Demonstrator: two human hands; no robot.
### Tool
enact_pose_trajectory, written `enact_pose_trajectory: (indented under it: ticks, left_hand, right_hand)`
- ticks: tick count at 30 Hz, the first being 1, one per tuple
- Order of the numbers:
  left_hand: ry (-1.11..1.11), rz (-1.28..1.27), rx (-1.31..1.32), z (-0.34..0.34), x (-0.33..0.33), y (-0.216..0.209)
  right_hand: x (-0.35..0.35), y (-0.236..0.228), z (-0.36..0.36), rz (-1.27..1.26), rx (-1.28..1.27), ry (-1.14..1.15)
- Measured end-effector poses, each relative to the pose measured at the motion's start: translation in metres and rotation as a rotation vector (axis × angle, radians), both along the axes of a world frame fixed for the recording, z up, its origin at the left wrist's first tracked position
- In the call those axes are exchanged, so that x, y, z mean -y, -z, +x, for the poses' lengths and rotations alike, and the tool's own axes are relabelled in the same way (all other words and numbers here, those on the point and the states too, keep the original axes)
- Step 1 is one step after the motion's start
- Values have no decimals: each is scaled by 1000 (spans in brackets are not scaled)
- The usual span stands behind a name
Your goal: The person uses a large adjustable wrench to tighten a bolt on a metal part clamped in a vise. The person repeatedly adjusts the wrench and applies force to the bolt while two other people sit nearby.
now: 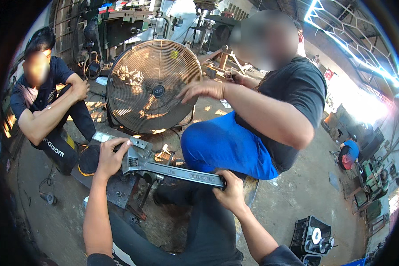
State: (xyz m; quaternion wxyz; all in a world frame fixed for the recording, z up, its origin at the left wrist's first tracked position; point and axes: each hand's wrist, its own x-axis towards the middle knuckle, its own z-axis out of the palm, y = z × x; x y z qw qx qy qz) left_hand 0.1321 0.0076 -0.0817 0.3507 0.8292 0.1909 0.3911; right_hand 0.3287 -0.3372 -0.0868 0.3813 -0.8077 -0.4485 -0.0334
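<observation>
A large steel adjustable wrench (177,170) lies across the view in front of me, its jaw end at the left and its handle running right. My right hand (232,191) is closed around the far end of that handle. Beside the wrench's jaw, my left hand (111,156) has its fingers and thumb bent over a light metal bar (140,143) with holes in it, gripping it. The hand covers the bar's middle. Whether the jaw is tight on the bar is hard to make out. Under both sits a low metal plate (119,193).
A big round floor fan (154,86) stands ahead. One person (48,97) crouches at the left; another in blue trousers (228,144) sits close at the right, one arm stretched out. A black crate (312,235) with metal parts stands at lower right. A grinder-like tool (48,198) lies at left.
</observation>
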Motion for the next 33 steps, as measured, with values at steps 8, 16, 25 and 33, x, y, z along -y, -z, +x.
enact_pose_trajectory:
  ticks: [8, 16, 25, 33]
  left_hand:
    - [32, -139, 49, 4, -3, 0]
    - [187, -195, 100, 2, -22, 14]
    - [736, -455, -13, 6, -75, 27]
    - [167, -394, 120, 3, -26, 23]
  right_hand:
    - [-40, -12, 90, -727, -1053, -821]
    - [-12, -28, -39, -669, -1763, -575]
    - [-72, 20, -338, 82, -1923, -301]
    - [-2, -26, -57, -754, -1559, -541]
